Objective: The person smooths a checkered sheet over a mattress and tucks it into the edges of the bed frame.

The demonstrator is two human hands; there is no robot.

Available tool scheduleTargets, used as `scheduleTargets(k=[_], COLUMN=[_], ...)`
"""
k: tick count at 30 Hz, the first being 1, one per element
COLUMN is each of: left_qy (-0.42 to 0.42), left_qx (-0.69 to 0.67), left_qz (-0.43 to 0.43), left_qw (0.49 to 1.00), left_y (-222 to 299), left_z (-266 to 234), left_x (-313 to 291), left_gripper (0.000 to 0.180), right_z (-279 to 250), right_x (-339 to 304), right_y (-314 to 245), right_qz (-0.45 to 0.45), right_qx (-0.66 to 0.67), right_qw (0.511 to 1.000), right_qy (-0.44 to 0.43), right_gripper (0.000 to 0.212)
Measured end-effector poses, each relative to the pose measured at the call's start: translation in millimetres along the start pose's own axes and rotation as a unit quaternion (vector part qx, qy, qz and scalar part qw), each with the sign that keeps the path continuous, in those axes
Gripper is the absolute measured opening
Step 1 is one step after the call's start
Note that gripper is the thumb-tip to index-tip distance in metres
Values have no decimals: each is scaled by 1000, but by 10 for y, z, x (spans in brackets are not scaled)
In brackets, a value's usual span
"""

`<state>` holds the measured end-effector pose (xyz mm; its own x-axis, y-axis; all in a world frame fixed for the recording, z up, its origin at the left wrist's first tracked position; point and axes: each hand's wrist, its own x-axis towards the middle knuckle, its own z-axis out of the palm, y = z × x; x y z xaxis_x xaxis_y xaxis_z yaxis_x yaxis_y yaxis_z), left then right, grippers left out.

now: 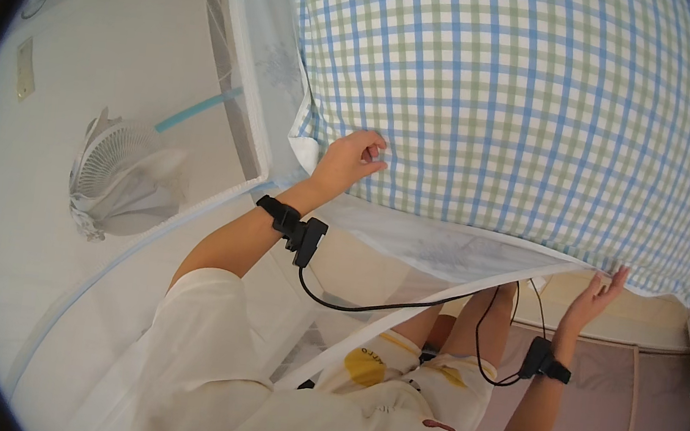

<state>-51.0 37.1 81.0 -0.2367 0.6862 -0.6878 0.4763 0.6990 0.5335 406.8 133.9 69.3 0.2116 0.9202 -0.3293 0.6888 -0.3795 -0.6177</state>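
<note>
A blue, green and white checked bed sheet (501, 114) covers a mattress in the upper right of the head view. Its white underside shows at a folded corner (305, 151) on the left. My left hand (353, 162) hovers over or rests on the sheet beside that corner, its fingers loosely curved, thumb apart and nothing between them. Farther right, my right hand (594, 300) is at the sheet's near edge with fingers stretched out; the fingertips meet the hem, and I cannot tell how firmly they touch it.
Sheer white netting (435, 247) with a pale trim hangs along the bed's near side and runs past my legs. On the left, a white fan (113, 159) sits behind the net. Black cables (368, 309) link the wrist bands. Pinkish panels (596, 397) stand at lower right.
</note>
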Motion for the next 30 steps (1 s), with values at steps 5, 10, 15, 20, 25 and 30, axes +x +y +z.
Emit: scheduleTargets(k=[5,10,15,20,25,30], left_qy=[43,41,58,73,56,-21], left_qx=[40,69,35,46,133,71], left_qz=[28,80,17,57,131,109], left_qw=[998,994,998,995,981,991], left_y=[-56,-194,-185,-132,-209,-218], left_z=[77,95,94,112,155,-65], left_x=[15,12,-14,-12,26,29], left_gripper=[17,17,16,16,12,7], right_z=[-3,-56,-56,-35,-1,9], right_x=[-19,7,-22,-38,-40,-64], right_y=[53,185,188,188,120,136], right_qz=[12,23,42,38,34,46], right_qx=[8,52,40,44,42,33], right_qw=[1000,998,998,998,998,998], right_qy=[-18,-26,-27,-33,-38,-42], right_gripper=[50,50,50,51,50,50])
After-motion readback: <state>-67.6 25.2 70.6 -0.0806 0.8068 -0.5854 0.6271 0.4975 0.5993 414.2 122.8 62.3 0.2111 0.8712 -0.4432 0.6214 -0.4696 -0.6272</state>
